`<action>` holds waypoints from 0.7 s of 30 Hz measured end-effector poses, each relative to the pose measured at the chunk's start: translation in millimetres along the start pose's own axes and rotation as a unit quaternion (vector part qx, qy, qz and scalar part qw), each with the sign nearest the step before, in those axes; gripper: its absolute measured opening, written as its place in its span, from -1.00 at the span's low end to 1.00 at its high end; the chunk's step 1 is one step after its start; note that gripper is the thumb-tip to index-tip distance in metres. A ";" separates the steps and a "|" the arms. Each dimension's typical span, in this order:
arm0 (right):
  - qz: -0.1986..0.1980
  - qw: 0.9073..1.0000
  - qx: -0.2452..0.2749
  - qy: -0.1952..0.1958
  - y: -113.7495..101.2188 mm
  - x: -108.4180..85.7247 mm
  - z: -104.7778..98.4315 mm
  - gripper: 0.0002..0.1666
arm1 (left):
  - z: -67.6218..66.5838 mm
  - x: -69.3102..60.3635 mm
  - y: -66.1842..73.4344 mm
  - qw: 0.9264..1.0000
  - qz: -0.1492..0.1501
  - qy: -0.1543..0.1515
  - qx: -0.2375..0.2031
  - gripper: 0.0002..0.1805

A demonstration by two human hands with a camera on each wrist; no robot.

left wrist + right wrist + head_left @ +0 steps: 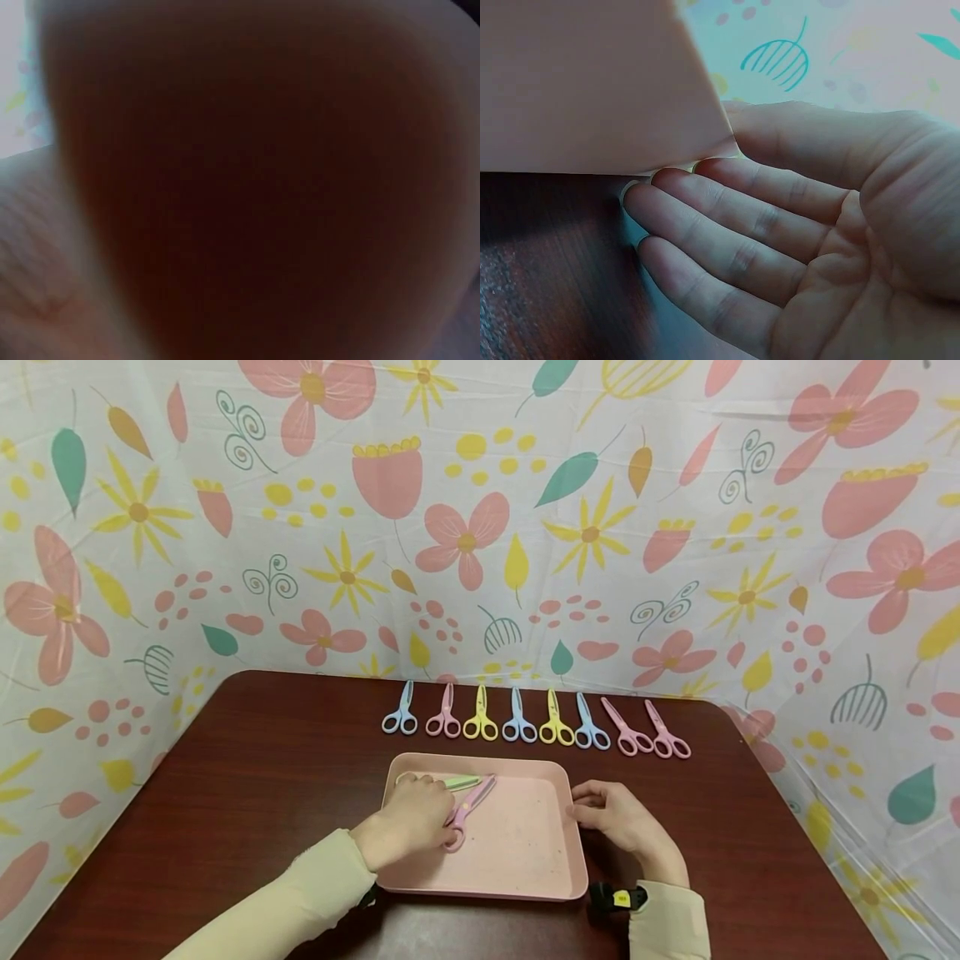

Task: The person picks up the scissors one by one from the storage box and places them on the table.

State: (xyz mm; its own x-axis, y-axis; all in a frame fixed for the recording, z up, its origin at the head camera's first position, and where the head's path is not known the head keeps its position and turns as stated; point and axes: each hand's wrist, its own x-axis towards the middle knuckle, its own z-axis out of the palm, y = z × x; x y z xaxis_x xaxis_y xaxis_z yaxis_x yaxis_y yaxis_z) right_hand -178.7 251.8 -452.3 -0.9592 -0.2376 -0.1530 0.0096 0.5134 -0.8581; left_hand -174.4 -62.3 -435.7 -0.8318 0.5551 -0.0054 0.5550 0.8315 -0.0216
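Observation:
My left hand [417,810] reaches into the left part of a shallow pink tray [517,891]. Its fingers curl down by the handles of purple scissors [470,806]. Green scissors [460,782] lie beside them, partly covered by the hand. What the left fingertips do is hidden, and a blurred, dark shape fills most of the left wrist view. At the tray's right side is my right hand [618,814]. In the right wrist view its fingers [727,247] reach nearly straight to the lower edge of the tray wall, with the thumb higher up against it.
Behind the tray, several scissors stretch in a row, among them blue scissors [405,710], yellow scissors [480,717] and pink scissors [666,731], blades pointing away. The dark wooden table [247,777] ends at a flowered curtain [465,593].

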 end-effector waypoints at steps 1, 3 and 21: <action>-0.001 1.000 0.000 0.000 0.0 0.1 -0.1 -0.69 | 0.1 -0.2 0.2 1.000 -0.001 0.001 -0.002 -0.52; -0.002 1.000 0.000 -0.001 0.0 0.2 -0.2 -0.69 | 0.7 -0.4 0.2 1.000 0.000 0.004 -0.003 -0.53; 0.008 1.000 -0.001 0.003 -0.7 0.2 0.1 -0.70 | 9.2 3.5 -7.8 0.995 0.033 0.085 -0.043 -0.63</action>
State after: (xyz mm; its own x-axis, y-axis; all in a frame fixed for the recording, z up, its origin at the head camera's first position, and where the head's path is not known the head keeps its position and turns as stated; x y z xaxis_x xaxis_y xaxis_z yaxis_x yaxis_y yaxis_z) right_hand -178.8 251.3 -451.8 -0.9607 -0.2240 -0.1642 0.0250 0.5192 -0.8543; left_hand -181.8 -67.1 -444.7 -0.7840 0.5984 0.1650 0.6136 0.7874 0.0596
